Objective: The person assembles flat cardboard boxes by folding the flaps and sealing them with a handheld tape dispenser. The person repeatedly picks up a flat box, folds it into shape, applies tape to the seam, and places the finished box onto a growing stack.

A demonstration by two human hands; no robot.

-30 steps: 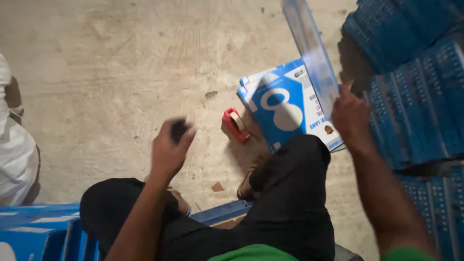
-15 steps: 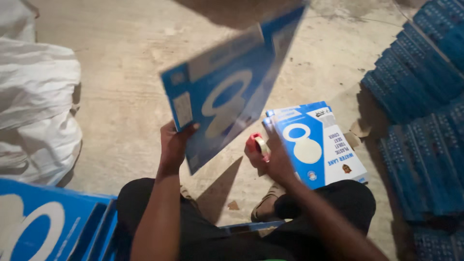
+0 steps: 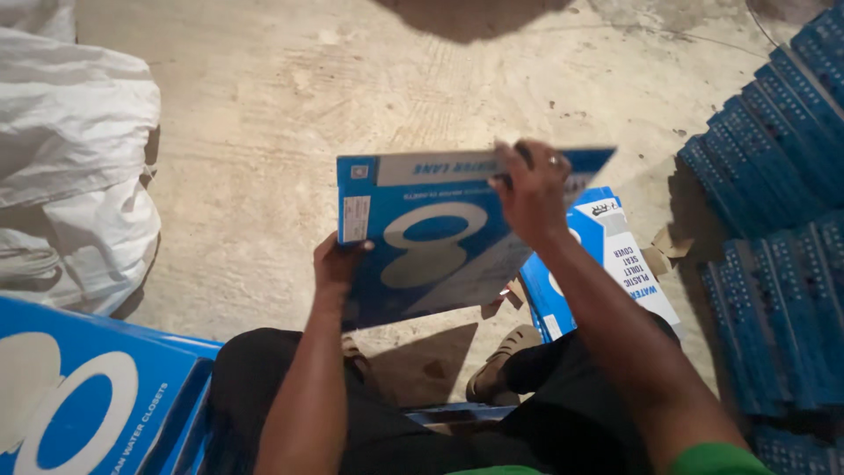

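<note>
I hold a flat blue carton (image 3: pixel 422 242) with a white oval ring printed on it, in front of my lap. My left hand (image 3: pixel 338 264) grips its lower left edge. My right hand (image 3: pixel 532 193) is closed on its upper right part, near the top edge. A second flat blue and white carton (image 3: pixel 615 255) lies on the concrete floor just behind and to the right of the held one, partly hidden by my right forearm.
Stacks of flattened blue cartons (image 3: pixel 782 229) fill the right side. An assembled blue box (image 3: pixel 97 396) stands at the lower left. White sacks (image 3: pixel 75 167) lie at the left. My crossed legs and a sandal (image 3: pixel 501 374) sit below the carton.
The held carton has come down from a raised, tilted position to a lower one in front of me. My right hand moved from its lower edge to the top right. The red tape roll is hidden now.
</note>
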